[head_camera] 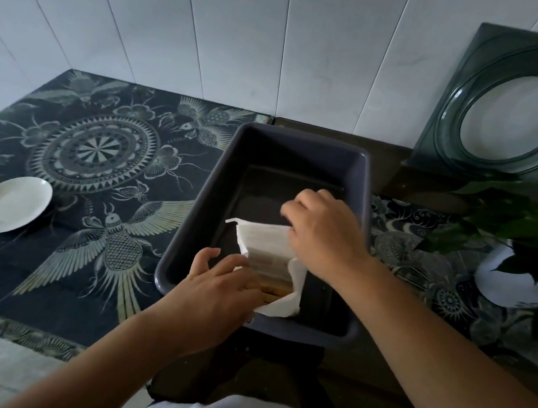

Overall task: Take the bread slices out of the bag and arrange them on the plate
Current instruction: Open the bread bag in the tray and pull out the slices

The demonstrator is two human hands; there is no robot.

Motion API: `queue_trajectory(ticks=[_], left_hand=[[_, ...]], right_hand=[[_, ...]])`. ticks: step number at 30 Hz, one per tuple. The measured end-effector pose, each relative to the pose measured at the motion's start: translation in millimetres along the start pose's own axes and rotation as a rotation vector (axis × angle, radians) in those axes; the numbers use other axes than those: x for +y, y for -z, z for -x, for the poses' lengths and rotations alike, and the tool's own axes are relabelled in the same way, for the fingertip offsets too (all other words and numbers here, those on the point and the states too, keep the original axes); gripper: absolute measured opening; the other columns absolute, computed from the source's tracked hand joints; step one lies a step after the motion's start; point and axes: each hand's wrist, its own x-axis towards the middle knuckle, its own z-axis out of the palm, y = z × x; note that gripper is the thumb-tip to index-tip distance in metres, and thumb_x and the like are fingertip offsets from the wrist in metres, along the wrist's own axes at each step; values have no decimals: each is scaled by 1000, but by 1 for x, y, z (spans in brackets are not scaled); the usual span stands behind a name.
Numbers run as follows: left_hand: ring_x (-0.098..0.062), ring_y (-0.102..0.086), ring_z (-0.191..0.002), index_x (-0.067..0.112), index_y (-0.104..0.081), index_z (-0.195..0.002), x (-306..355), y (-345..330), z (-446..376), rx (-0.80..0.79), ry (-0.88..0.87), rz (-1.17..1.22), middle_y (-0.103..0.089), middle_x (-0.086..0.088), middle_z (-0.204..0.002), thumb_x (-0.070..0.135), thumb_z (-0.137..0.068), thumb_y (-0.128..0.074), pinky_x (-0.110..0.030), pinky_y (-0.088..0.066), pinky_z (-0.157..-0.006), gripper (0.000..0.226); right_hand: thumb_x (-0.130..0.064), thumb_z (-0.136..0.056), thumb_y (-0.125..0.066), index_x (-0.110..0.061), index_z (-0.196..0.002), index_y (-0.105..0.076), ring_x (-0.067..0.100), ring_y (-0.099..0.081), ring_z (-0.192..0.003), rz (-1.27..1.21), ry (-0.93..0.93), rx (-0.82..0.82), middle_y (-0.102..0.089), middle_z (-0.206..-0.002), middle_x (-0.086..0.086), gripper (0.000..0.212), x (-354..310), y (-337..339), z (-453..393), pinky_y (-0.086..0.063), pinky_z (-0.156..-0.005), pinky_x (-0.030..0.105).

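Observation:
A white bread bag (267,240) lies inside a dark grey plastic tub (303,143) at the centre. Brown bread slices (274,289) show through the bag's near end. My left hand (224,287) rests on the near end of the bag, its fingers over the slices. My right hand (323,227) pinches the bag's far, open edge and holds it up. A bare white plate (10,205) sits on the patterned cloth at the left, well apart from the tub.
A dark cloth with bird and mandala patterns (95,151) covers the table. A green glass tray (513,106) leans on the tiled wall at back right. A leafy plant in a white pot (507,272) stands right of the tub.

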Motion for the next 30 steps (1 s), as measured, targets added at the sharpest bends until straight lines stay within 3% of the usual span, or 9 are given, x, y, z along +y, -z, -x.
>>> queue_trajectory(ticks=[2, 4, 7, 12, 15, 17, 19, 22, 30], left_hand=[[-22, -47, -128, 34, -60, -122, -3, 3, -4, -18, -4, -45, -64, 9, -125, 32, -81, -70, -58, -30, -101, 42], [-20, -51, -123, 31, -59, -120, -6, 6, -10, -41, -7, -92, -66, 10, -120, 37, -81, -66, -52, -33, -97, 40], [-20, -49, -115, 25, -52, -120, -8, 7, -17, -110, 69, -205, -66, 8, -114, 48, -84, -58, -43, -27, -91, 43], [-26, -51, -105, 21, -63, -98, -13, 12, -19, -151, -12, -344, -67, -1, -90, 52, -85, -49, -47, -20, -93, 37], [-28, -34, -135, 23, -69, -105, -18, 15, -23, -216, -174, -406, -65, -2, -119, 51, -85, -40, -56, -2, -104, 45], [-28, -20, -145, 25, -65, -115, -23, 18, -27, -294, -220, -424, -56, -4, -138, 47, -88, -46, -58, 6, -106, 40], [-30, -26, -142, 27, -63, -117, -30, 22, -29, -354, -181, -462, -60, -7, -132, 49, -87, -49, -59, 4, -107, 40], [-28, -30, -140, 29, -60, -117, -39, 24, -28, -389, -104, -461, -64, -5, -123, 55, -84, -47, -60, 6, -109, 44], [-23, -11, -147, 37, -59, -124, -37, 29, -31, -455, -105, -445, -51, -11, -142, 65, -81, -44, -63, 26, -102, 54]], right_hand=[[-21, -86, -61, -17, -87, -71, 23, -58, -77, -125, 246, 23, -66, -81, 3, 11, -12, 6, 10, -49, -63, 37], [-29, -90, -53, -19, -78, -71, 25, -61, -75, -163, 412, -108, -68, -76, 2, 24, -20, 11, 18, -47, -66, 37], [-43, -99, -40, -23, -89, -72, 22, -62, -93, 34, 373, -459, -73, -88, 0, 40, -16, 16, 19, -39, -82, 40], [-54, -97, -32, -22, -79, -71, 21, -60, -81, 98, 307, -519, -65, -74, -2, 55, -5, 28, 23, -33, -79, 41], [-69, -90, -27, -21, -74, -72, 19, -56, -98, 97, 349, -601, -65, -81, -4, 68, -5, 34, 25, -35, -88, 45], [-71, -89, -29, -23, -78, -73, 19, -56, -97, 121, 359, -641, -64, -80, -5, 66, -5, 38, 28, -34, -92, 47], [-69, -89, -33, -25, -80, -71, 19, -59, -86, 141, 342, -665, -65, -76, -5, 59, -2, 41, 34, -31, -94, 47], [-67, -90, -33, -26, -84, -69, 16, -58, -91, 135, 322, -724, -68, -84, -6, 55, 7, 47, 45, -27, -100, 49], [-70, -89, -38, -29, -96, -68, 14, -54, -109, 86, 267, -817, -66, -94, -10, 51, 10, 52, 47, -19, -106, 54]])
